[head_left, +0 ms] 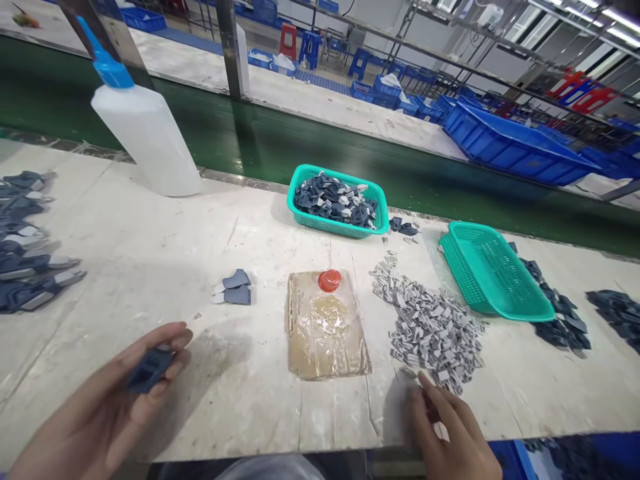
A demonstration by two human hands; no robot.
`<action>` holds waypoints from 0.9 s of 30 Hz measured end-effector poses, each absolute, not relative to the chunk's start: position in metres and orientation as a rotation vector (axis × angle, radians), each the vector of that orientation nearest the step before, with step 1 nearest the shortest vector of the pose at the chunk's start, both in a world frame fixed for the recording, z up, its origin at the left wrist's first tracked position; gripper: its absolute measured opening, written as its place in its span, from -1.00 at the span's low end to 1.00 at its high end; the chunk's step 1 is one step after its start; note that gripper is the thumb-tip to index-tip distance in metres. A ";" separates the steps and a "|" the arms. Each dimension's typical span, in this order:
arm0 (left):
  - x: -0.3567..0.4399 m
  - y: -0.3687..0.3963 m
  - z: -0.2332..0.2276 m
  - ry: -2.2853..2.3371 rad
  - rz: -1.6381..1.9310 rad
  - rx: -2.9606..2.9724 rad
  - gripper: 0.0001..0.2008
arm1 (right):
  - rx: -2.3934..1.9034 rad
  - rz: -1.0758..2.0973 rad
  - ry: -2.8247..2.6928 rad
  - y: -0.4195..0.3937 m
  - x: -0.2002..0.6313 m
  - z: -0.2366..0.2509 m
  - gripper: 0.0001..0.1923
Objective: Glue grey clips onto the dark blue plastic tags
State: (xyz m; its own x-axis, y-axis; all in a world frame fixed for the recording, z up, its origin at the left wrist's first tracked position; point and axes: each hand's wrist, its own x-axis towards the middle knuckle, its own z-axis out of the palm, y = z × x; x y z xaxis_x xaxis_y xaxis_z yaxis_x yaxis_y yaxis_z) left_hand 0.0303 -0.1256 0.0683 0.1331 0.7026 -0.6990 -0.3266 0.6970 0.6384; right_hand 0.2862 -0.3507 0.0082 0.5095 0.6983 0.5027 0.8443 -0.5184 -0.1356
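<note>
Now, we see no readable writing anywhere, not even on the white bottle with its blue nozzle. Our left hand lies palm-up at the table's near edge, fingers curled round a dark blue piece, thumb pressing on it. Our right hand reaches forward, fingers close together, tips touching the near edge of the grey clip pile. Between the hands lies a cardboard sheet with a glue blob and a red cap. Behind it sits a full teal basket; a second basket lies tilted to the right.
</note>
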 end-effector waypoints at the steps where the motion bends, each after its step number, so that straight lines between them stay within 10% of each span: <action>1: 0.033 -0.129 0.069 1.203 0.754 0.378 -0.58 | -2.331 -0.500 -1.247 -0.347 0.283 0.010 -0.76; 7: 0.052 -0.147 0.076 1.230 0.672 0.417 -0.33 | -2.089 -0.229 -1.143 -0.321 0.263 0.003 -0.90; 27: 0.063 -0.165 0.062 1.179 0.583 0.379 -0.51 | -2.353 -0.205 -1.196 -0.338 0.275 0.003 -0.74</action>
